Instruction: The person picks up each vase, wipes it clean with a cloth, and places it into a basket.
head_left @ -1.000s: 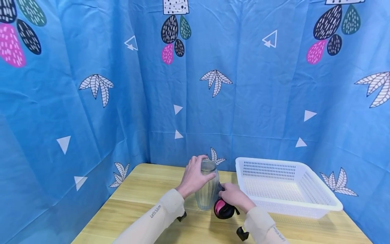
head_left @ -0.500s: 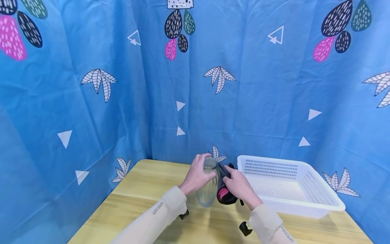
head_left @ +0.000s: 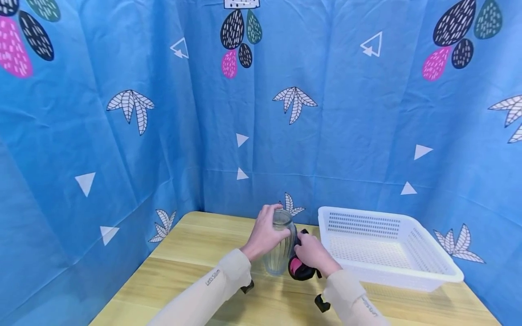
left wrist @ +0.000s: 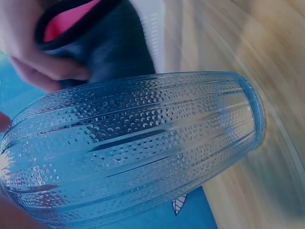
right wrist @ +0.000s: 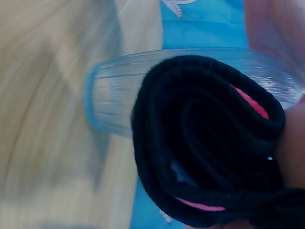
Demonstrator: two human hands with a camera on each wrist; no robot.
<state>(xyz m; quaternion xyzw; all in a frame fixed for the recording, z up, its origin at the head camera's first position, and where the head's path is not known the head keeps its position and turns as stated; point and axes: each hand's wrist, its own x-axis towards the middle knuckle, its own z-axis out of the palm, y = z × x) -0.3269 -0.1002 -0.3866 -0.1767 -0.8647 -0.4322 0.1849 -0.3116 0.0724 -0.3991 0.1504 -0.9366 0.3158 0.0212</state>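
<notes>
A clear ribbed glass vase (head_left: 275,260) stands upright on the wooden table. My left hand (head_left: 267,233) grips it near the mouth, thumb on the near side and fingers over the far side. In my right hand (head_left: 311,250) is a rolled black cloth with a pink inside (head_left: 301,270), held at the vase's right side. The left wrist view shows dimpled dots between the vase's ribs (left wrist: 143,129), with the black cloth (left wrist: 119,47) right at its wall. From the right wrist, the roll (right wrist: 205,129) covers the vase's middle; its base (right wrist: 95,98) shows behind.
A white perforated plastic basket (head_left: 408,278) stands on the table (head_left: 195,244) to the right of my right hand. Behind and to the left hangs a blue patterned curtain (head_left: 346,136). Black camera pieces (head_left: 247,287) sit by both wrists.
My right hand with the cloth rose along the vase's right side, then came back down. My left hand keeps its grip on the vase. The head view has shifted slightly.
</notes>
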